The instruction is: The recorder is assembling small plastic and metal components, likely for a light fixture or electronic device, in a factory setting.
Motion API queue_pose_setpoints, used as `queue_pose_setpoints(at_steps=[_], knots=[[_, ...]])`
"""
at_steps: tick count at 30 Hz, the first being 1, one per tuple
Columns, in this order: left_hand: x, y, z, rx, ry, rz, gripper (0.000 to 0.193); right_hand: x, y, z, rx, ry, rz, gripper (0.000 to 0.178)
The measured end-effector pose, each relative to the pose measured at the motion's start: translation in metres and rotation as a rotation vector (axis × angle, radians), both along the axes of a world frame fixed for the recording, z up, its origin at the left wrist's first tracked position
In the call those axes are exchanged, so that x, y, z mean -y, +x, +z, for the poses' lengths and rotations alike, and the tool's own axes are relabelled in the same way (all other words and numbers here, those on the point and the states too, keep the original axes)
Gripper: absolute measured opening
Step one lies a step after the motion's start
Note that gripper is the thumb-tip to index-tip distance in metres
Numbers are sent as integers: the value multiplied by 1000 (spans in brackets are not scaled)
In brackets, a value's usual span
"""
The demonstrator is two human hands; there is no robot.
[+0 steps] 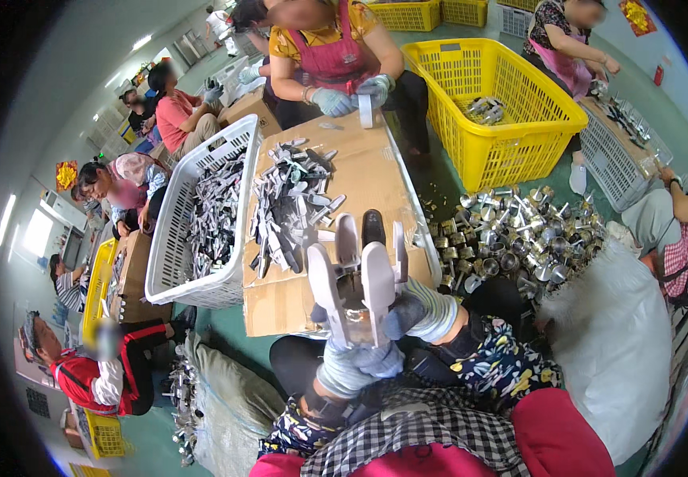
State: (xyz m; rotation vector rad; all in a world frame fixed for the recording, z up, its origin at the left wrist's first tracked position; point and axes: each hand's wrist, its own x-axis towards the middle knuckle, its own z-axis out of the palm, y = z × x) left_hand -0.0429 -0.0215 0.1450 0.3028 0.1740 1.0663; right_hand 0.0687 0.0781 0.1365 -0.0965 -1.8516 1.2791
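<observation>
In front of my lap is an assembly (377, 274) of several long, rounded, pale grey paddle-shaped pieces, one dark, standing up around a metal middle. My left hand (352, 367), in a pale striped work glove with blue-grey fingers, is closed around its lower end. From the right, my right hand (422, 308), gloved alike, grips its side near the base. The inner fingertips are partly hidden behind the pieces. Just beyond, a heap of loose grey and black paddle-shaped pieces (296, 191) lies on a cardboard-topped work surface (280, 312).
Left of the cardboard stands a white basket (201, 288) full of similar pieces. Shiny metal cups with stems (511, 238) pile at the right, beside a white sack (614, 342). A yellow crate (511, 147) stands behind them. Across the cardboard sits a gloved co-worker (332, 48) with white tape (366, 113).
</observation>
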Motion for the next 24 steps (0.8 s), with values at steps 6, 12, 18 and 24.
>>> queue_pose_setpoints(at_steps=[6, 12, 18, 24], knots=[[-27, -25, 2, -716, 227, 639, 84, 22, -11, 44, -47, -526, -244, 84], [-26, 14, 11, -750, 326, 996, 62, 22, 3, 48, -64, -478, 61, 105], [-49, 31, -25, -280, 443, 1259, 66, 36, -17, 30, -149, -490, -300, 76], [-39, 7, -18, -547, 372, 849, 83, 16, -26, 31, -37, -356, -493, 76]])
